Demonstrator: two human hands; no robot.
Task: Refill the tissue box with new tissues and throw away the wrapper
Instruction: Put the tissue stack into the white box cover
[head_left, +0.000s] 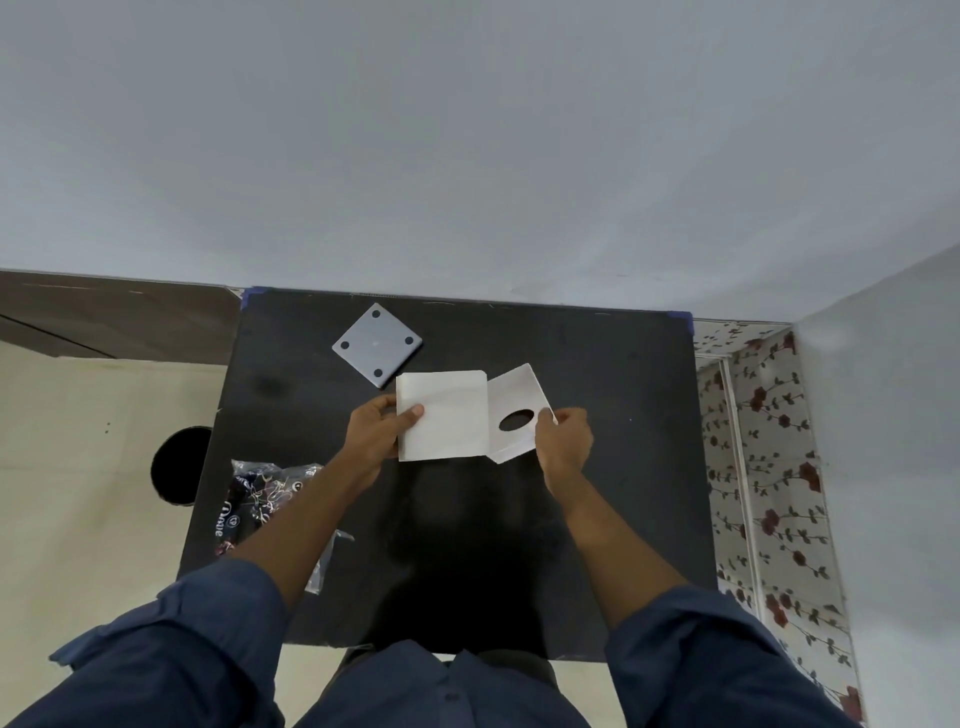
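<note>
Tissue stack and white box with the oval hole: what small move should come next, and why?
Probably slide the tissue stack into the box. The left hand holds the stack's left edge, the right hand holds the box at its right side, and the two already meet edge to edge above the black table. The wrapper lies loose at the left.

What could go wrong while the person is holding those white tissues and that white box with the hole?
The tissue stack is pinched only at its left edge by the left hand, so sheets might fan out or slip. The right hand tilts the white box by one side, so it could tip. The empty wrapper lies at the table's left edge, where the left arm might knock it down.
</note>
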